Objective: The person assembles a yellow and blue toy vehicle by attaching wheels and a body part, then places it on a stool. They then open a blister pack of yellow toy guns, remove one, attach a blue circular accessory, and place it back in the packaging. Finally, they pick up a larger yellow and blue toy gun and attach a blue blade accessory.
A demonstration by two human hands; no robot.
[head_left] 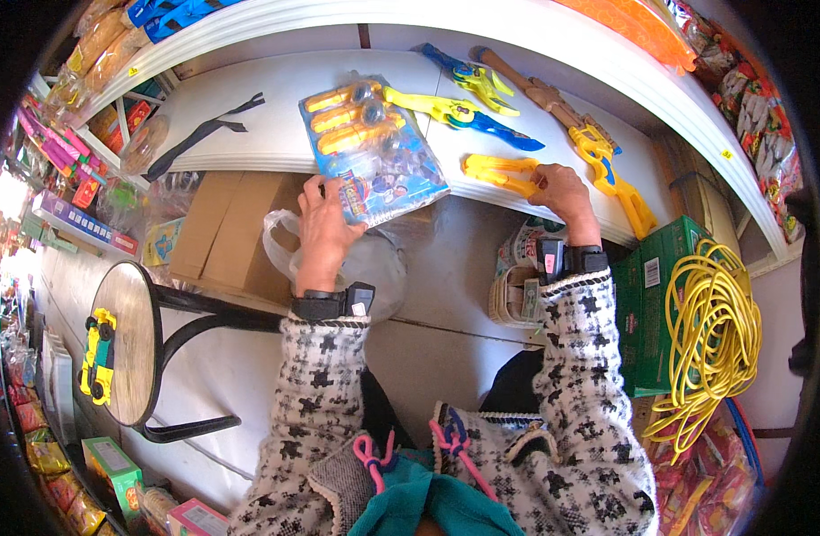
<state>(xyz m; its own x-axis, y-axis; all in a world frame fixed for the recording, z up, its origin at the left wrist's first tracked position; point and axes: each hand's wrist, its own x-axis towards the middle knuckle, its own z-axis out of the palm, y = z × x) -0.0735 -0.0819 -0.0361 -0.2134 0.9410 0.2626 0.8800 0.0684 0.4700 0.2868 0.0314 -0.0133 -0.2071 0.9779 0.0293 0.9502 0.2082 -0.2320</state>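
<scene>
Left hand (325, 223) grips blister pack (374, 150) overhanging near edge of shelf (267, 107); right hand (564, 194) pinches yellow toy (499, 171); loosened left grip could drop pack.

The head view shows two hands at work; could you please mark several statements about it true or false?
1. The left hand touches the flat blue printed pack. True.
2. One hand holds the coiled yellow cable. False: the right hand holds a slim yellow plastic piece.
3. A yellow-and-green toy car sits on the round wood-grain seat. True.
4. A green box lies left of the pack. False: a long black strap lies there.
</scene>
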